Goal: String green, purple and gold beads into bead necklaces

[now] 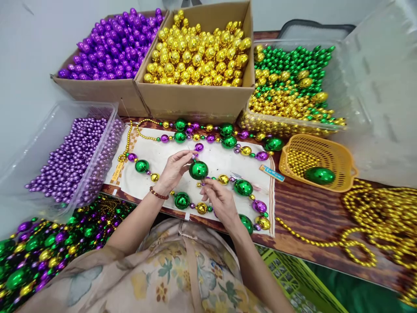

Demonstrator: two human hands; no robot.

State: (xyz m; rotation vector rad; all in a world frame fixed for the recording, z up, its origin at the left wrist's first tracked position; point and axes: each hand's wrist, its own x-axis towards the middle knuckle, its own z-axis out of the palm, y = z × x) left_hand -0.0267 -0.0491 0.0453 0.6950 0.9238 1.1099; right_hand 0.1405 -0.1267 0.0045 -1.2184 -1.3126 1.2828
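Observation:
A large shiny green ball [198,170] sits between my two hands above a white cloth [215,161]. My left hand [174,170] pinches at the ball's upper left, fingers closed near a small purple bead. My right hand [219,198] is just below and right of the ball, with its fingertips pinched together on something too thin to make out. A long bead strand [228,141] of green, gold and purple balls loops over the cloth around both hands.
Cardboard boxes of purple balls [110,43] and gold balls [195,52] stand at the back. A clear bin of green and gold beads [293,87] is at right, a clear tub of purple beads [70,158] at left. An orange basket [317,161] holds a green ball. Gold strands [381,217] lie right; finished strands [48,248] are piled at lower left.

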